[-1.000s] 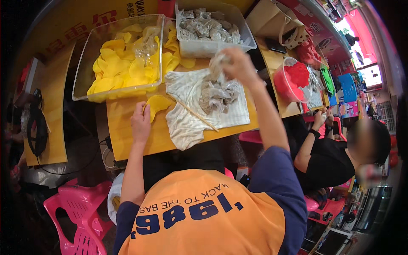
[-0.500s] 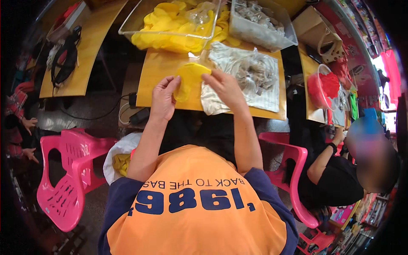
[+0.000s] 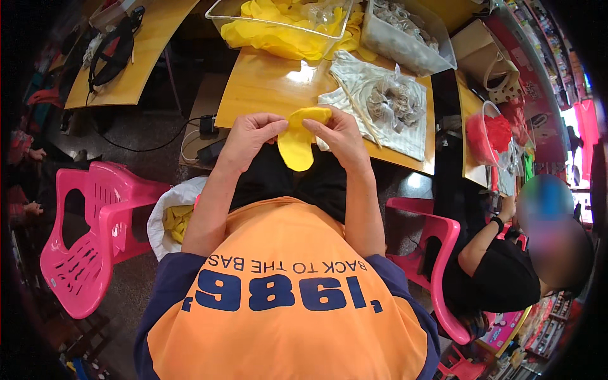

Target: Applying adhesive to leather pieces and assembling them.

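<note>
Between my two hands hangs a yellow fabric piece (image 3: 296, 151), long and rounded, with a bend at its upper end. My left hand (image 3: 254, 139) pinches its left edge between thumb and fingertips. At the top right, my right hand (image 3: 342, 136) grips the folded part, thumb in front and fingers behind. The piece is just in front of the table's near edge, above my lap. More yellow pieces (image 3: 272, 39) fill a clear plastic bin (image 3: 345, 28) at the back of the table.
On the table (image 3: 253, 88), a white cloth (image 3: 411, 142) lies under a clear bag (image 3: 398, 104) of greyish-beige items. A grey bin (image 3: 418, 60) of small bags stands behind. Pink chairs (image 3: 79, 269) flank me; a white sack (image 3: 158, 218) holds yellow pieces. A person (image 3: 500, 272) sits right.
Both hands have brought the yellow piece nearer to me, off the tabletop and over my lap. My right thumb now lies across its front. The view has shifted somewhat.
</note>
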Demonstrator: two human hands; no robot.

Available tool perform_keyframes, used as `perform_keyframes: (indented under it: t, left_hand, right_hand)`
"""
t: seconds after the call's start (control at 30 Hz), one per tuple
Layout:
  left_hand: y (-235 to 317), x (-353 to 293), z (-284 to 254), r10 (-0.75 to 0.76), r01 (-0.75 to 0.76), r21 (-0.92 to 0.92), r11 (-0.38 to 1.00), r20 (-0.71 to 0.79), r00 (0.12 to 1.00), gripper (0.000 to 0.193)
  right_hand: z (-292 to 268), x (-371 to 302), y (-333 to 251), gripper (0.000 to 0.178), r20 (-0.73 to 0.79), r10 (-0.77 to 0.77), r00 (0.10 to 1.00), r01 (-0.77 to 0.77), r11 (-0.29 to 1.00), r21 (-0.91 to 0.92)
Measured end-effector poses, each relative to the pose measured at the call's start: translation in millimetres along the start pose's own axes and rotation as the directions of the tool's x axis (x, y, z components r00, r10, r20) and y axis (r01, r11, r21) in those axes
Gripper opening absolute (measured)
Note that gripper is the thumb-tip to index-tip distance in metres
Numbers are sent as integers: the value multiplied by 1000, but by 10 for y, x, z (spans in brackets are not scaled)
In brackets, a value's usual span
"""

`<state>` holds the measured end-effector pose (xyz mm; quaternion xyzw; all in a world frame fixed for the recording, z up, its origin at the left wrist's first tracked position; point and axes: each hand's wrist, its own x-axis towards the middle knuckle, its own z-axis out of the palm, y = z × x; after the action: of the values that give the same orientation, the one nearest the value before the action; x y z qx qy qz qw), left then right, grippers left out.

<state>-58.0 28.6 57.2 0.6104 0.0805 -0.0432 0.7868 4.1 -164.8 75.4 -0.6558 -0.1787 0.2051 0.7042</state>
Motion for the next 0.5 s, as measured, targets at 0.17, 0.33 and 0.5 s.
perform_keyframes:
  t: [0.17, 0.33, 0.5]
  left_hand:
    - [-21, -15, 64, 9, -14, 102, 995, 43, 999, 15]
    - [-62, 27, 100, -23, 21, 45, 999, 44, 999, 16]
    - [-116, 92, 90, 23, -16, 49, 999, -137, 990, 11]
  right_hand:
    - [-22, -31, 70, 17, -121, 52, 991, -48, 998, 35]
    - [30, 45, 169, 15, -272, -60, 961, 112, 977, 181]
    - [188, 7, 77, 13, -416, -584, 697, 307, 767, -563]
